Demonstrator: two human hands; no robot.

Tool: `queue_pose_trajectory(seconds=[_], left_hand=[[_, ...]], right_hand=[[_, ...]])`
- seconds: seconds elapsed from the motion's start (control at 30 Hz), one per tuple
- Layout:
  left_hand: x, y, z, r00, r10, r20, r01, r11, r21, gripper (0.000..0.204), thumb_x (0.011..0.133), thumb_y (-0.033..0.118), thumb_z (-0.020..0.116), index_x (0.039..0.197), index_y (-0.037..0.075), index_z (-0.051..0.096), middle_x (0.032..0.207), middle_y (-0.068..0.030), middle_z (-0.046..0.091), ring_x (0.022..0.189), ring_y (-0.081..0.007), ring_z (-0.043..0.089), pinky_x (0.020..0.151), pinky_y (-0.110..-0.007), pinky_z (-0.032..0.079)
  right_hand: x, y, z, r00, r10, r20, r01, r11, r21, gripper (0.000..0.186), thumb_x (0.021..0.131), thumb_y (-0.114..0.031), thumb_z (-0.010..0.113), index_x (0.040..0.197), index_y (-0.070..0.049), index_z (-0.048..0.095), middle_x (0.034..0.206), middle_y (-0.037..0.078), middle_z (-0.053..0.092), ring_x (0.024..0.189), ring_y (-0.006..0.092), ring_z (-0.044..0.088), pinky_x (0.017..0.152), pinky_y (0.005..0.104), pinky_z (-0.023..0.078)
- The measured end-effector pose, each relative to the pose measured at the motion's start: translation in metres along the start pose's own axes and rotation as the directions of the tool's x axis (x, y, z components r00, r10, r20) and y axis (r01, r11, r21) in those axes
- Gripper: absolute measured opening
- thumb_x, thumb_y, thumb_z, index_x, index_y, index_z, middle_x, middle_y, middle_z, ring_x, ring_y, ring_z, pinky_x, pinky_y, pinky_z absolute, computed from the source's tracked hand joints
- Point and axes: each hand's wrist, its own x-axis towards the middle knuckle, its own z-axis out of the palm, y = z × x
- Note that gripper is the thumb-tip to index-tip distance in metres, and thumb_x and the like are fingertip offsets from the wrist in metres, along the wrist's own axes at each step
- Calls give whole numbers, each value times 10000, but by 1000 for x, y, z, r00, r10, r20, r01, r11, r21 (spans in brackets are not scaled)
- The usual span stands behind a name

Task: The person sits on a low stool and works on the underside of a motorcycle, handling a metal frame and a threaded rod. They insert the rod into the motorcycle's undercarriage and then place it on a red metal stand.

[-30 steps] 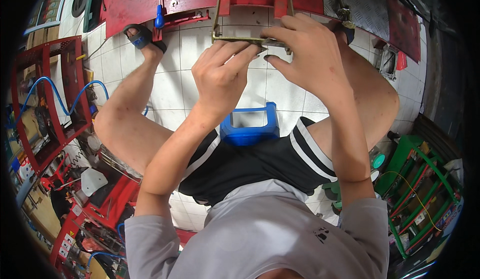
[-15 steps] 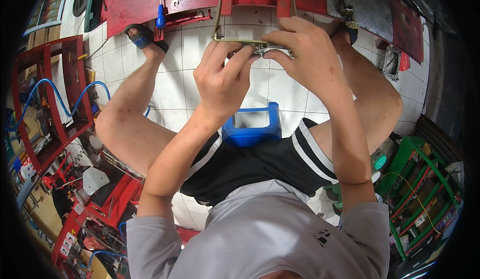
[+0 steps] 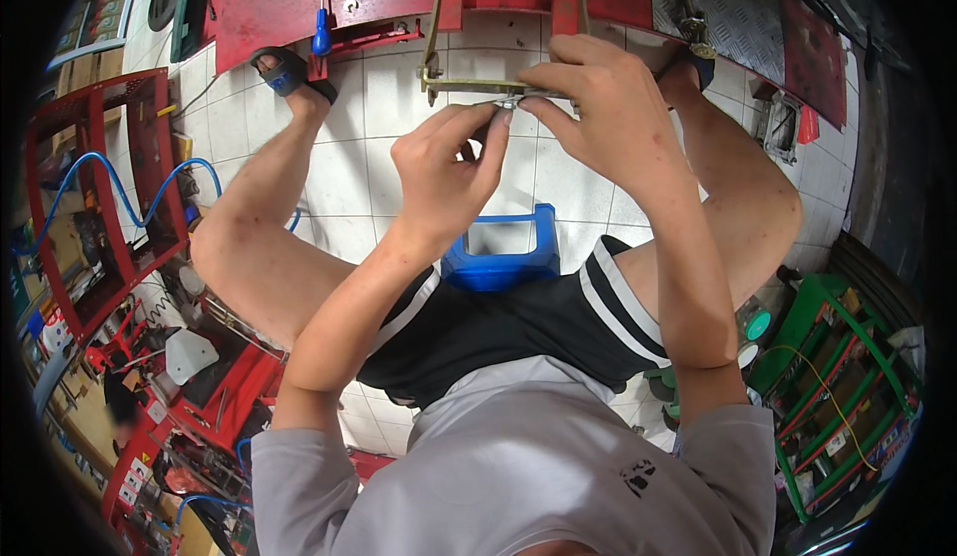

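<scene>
Dropping below the metal bar [image 3: 469, 85], the left hand [image 3: 444, 162] pinches a small metal piece [image 3: 508, 102], apparently leaving the right hand [image 3: 610, 102], clasping the bar, to steady it.

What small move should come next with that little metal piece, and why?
Probably a slight nudge of the small shiny piece toward the crossbar with the left hand: its thumb and forefinger pinch the piece just on the bar's near side, and the right hand, at the bar's right part, could steady it. Fingers hide any contact.
</scene>
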Motion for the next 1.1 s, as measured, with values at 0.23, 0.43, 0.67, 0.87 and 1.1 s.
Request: queue_pose_trajectory(seconds=[0.23, 0.43, 0.67, 0.87, 1.1], left_hand=[[-1, 25, 7, 890, -447, 90, 454, 853, -257, 170, 873, 67, 674, 909, -99, 684, 746, -107, 696, 607, -121, 650, 504, -230, 481], [5, 37, 2, 761, -611, 216, 637, 642, -427, 227, 915, 110, 641, 947, -113, 671, 790, -116, 688, 673, -147, 671, 559, -245, 496], [5, 32, 2, 709, -651, 271, 669, 500, -550, 255, 922, 143, 655, 966, -108, 660, 815, -136, 680, 720, -170, 673, 617, -265, 511], [3, 36, 2, 702, -668, 247, 676, 515, -527, 290, 911, 175, 682, 992, -102, 655, 819, -110, 665, 716, -167, 645, 640, -268, 497], [2, 44, 15, 778, -627, 41, 567, 672, -475, 192, 869, 59, 703, 957, -107, 662, 807, -115, 689, 672, -161, 676, 627, -253, 536]], right_hand=[[1, -1, 0, 1000, 21, 22, -22, 999, 28, 115, 749, -122, 702, 839, -50, 708, 795, 69, 596, 836, 269, 615, 748, 406, 497], [1, -3, -2, 999, 36, 27, -36, 999, 16, 106, 761, -129, 691, 822, -45, 711, 780, 73, 597, 832, 269, 615, 759, 406, 495], [2, -4, -3, 998, 46, 42, -46, 999, -3, 92, 756, -92, 680, 828, -44, 715, 792, 82, 607, 836, 275, 621, 761, 407, 494], [3, -4, -6, 997, 48, 58, -50, 998, 34, 107, 740, -34, 653, 825, -36, 718, 783, 98, 603, 822, 289, 620, 749, 416, 489], [3, -4, -5, 997, 50, 58, -51, 998, 25, 111, 730, -37, 650, 817, -32, 718, 771, 106, 598, 807, 293, 618, 753, 411, 487]])
